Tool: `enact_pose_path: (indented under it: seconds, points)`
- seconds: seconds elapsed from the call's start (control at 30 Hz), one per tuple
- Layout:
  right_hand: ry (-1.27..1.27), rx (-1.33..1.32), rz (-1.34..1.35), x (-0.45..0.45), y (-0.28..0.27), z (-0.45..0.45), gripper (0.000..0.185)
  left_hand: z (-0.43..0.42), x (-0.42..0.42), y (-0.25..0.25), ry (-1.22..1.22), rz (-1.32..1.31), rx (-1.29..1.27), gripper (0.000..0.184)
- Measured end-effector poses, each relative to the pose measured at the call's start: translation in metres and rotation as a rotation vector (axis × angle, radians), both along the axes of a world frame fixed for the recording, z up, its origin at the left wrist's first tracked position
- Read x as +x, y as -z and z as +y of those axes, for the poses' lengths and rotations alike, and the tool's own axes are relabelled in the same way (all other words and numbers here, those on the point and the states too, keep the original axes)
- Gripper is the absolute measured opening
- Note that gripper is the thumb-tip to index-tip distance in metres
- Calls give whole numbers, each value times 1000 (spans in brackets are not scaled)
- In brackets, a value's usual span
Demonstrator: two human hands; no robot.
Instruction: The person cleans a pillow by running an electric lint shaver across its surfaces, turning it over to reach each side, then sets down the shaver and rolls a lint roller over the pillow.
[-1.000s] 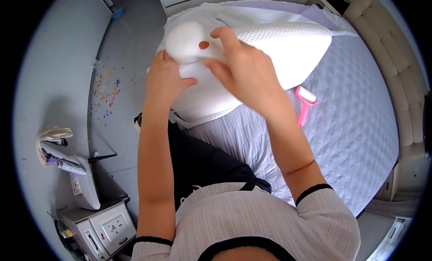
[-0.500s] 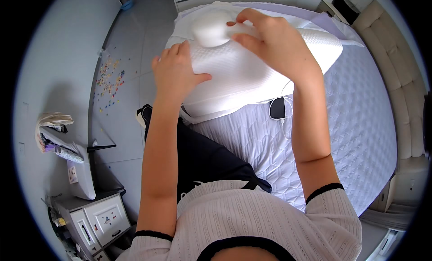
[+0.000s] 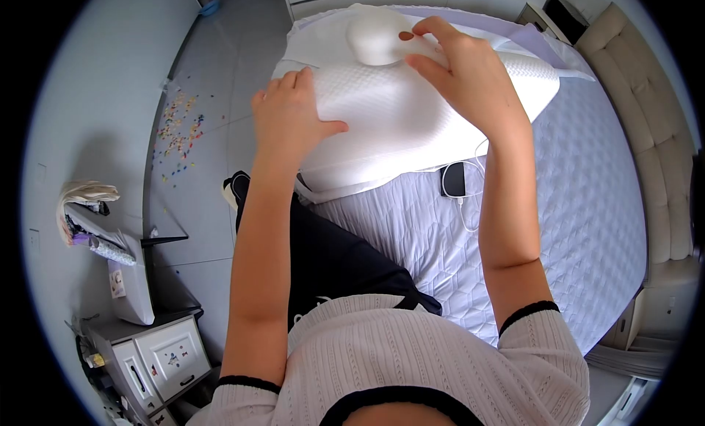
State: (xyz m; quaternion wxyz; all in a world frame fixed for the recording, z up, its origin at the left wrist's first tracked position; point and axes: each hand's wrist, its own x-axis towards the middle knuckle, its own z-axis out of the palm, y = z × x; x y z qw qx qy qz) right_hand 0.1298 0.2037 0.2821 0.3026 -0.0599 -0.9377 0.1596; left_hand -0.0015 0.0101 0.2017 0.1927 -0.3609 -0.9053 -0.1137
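Observation:
A white rounded handheld device (image 3: 378, 37) with a brown oval spot rests against the top of a white textured pillow (image 3: 389, 125). My right hand (image 3: 466, 70) grips the device's handle between thumb and fingers. On the pillow's left end lies my left hand (image 3: 290, 117), its thumb spread to the right and its palm down. A dark phone-like object (image 3: 453, 179) with a white cable lies on the grey quilted bed cover (image 3: 580, 198), just below the pillow.
Small colourful pieces (image 3: 176, 136) are scattered on the grey floor at the left. A white cabinet (image 3: 172, 358) stands at the lower left, and a beige padded headboard (image 3: 639, 117) borders the bed's right side.
My right hand has moved right and up with the white device. My left hand has shifted slightly right onto the pillow. The pink roller is out of sight; the dark object and cable now show.

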Motion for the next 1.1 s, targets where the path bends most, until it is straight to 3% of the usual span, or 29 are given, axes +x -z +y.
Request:
enact_pose_path:
  seconds: [0.17,0.4,0.47,0.53,0.67,0.73,0.8,0.9,1.03,1.1]
  points:
    - [-168,-72,-22,8,2,-17,24,3,-1,-3,-12,-61,-14,92]
    - [-53,-61,107,10,9,-7,25,1,-2,1,31,30,49,84]
    - [-163,-162,-17,15,4,-17,27,2,-4,-1,46,-10,44,85]
    - [-198,-130,43,15,12,-17,27,2,-7,-2,71,-49,39,86]
    - [-105,-81,71,30,10,8,27,2,-7,0,87,-49,39,91]
    - [142,-155,-78,44,4,35,28,1,-1,-5,78,-16,41,92]
    - [185,-19,115,56,16,81,29,3,5,-13,32,-71,-31,95]
    - [479,-82,6,84,6,113,29,7,9,-16,49,-81,-26,97]
    - [579,-105,-21,102,2,119,29,24,11,-26,36,-80,-70,102]
    - [506,-124,-1,99,6,112,29,39,3,-29,199,-74,-59,92]
